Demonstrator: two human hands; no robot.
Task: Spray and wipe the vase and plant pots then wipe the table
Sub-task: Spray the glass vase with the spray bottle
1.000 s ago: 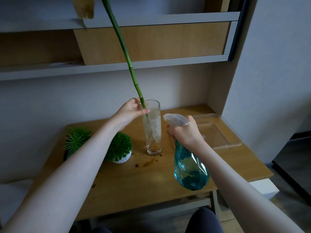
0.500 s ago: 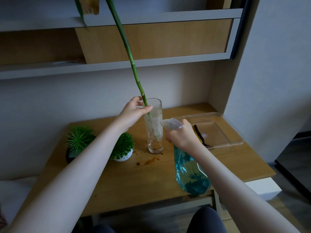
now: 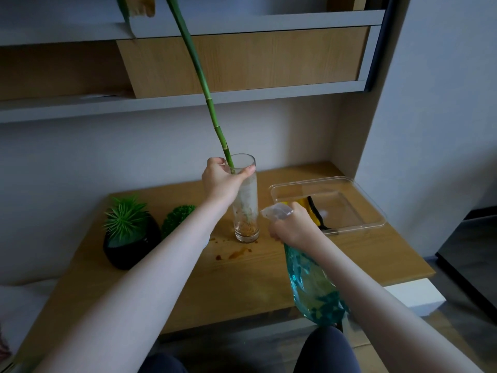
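my left hand (image 3: 222,179) gripped the vase (image 3: 245,197) near its rim to steady it; my right hand (image 3: 291,227) held the spray bottle (image 3: 312,286), nozzle seemingly aimed at the glass.

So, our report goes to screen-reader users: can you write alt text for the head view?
A person's left hand grips the rim of a tall glass vase holding a green stalk, while the right hand aims a teal spray bottle at it. On the stained wooden table stand two potted plants and a clear tray.
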